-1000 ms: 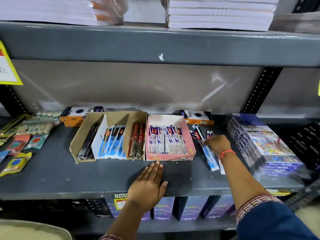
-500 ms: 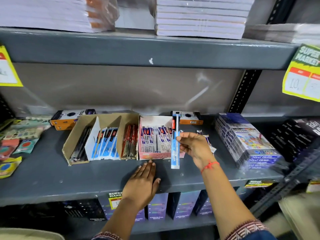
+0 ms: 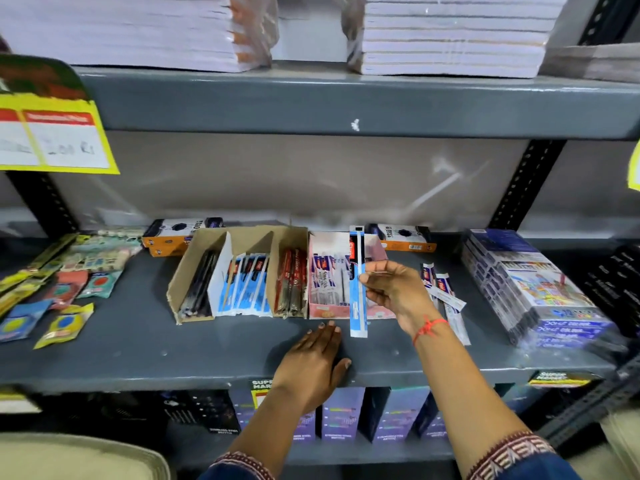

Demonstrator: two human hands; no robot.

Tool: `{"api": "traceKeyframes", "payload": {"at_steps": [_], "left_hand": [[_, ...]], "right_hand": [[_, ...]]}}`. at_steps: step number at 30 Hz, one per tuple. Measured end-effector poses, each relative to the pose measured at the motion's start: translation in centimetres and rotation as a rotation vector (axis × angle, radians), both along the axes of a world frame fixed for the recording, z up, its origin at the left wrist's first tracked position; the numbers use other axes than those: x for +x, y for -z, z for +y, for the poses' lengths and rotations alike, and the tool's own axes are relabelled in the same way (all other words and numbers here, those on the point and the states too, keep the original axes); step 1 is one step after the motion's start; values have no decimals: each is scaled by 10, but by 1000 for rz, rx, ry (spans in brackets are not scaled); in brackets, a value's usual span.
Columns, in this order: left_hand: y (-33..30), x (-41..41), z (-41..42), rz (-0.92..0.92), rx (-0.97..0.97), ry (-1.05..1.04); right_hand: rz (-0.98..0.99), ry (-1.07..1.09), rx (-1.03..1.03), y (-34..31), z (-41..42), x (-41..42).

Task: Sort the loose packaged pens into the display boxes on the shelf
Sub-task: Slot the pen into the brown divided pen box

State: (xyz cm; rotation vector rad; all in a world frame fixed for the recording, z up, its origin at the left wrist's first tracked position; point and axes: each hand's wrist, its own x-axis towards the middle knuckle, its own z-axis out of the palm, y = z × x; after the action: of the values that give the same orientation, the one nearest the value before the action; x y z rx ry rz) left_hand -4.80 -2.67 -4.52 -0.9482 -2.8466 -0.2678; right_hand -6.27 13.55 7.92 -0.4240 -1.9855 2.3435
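Observation:
My right hand (image 3: pixel 393 289) pinches a blue packaged pen (image 3: pixel 357 306) and holds it upright in the air in front of the pink display box (image 3: pixel 320 310). That box holds white-and-blue pen packs. To its left stands a brown cardboard box (image 3: pixel 180 282) with three compartments: black pens, blue packs (image 3: pixel 247 285), red packs (image 3: pixel 292 284). Several loose pen packs (image 3: pixel 445 292) lie on the shelf right of the pink box, partly behind my right wrist. My left hand (image 3: pixel 313 362) rests flat on the shelf's front edge, fingers together, holding nothing.
Orange-and-black boxes (image 3: pixel 407 239) stand behind the display boxes. A stack of colour-pencil packs (image 3: pixel 530 289) fills the right side. Small eraser packets (image 3: pixel 65 320) lie at the left. Stacked notebooks (image 3: pixel 450 36) sit on the grey shelf (image 3: pixel 346 105) above. Purple boxes (image 3: pixel 343 410) are on the shelf below.
My right hand picked one blue packaged pen from the loose pile at the right and carried it left, in front of the pink box. My left hand stayed put.

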Motion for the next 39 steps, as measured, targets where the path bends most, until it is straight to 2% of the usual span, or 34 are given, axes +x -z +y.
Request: {"api": "traceKeyframes", "payload": {"at_steps": [10, 12, 17, 21, 25, 29, 35, 39], "left_hand": [[-6, -6, -86, 50, 76, -123], [-6, -8, -106, 118, 107, -164], [-5, -14, -148, 207, 163, -276], [-3, -15, -154, 196, 189, -279], [-4, -15, -153, 178, 223, -266], [-5, -15, -154, 138, 237, -268], [-6, -14, -155, 119, 236, -269], [-4, -15, -155, 137, 229, -267]], "right_hand": [[-51, -170, 176, -4, -109, -54], [-71, -183, 237, 1, -130, -67], [-69, -187, 564, 10, -169, -92], [-24, -198, 916, 9, -189, -107], [-30, -230, 1138, 9, -198, -121], [-94, -261, 1225, 19, -205, -131], [-159, -312, 1147, 32, -208, -139], [-104, -316, 1273, 36, -208, -139]]}}
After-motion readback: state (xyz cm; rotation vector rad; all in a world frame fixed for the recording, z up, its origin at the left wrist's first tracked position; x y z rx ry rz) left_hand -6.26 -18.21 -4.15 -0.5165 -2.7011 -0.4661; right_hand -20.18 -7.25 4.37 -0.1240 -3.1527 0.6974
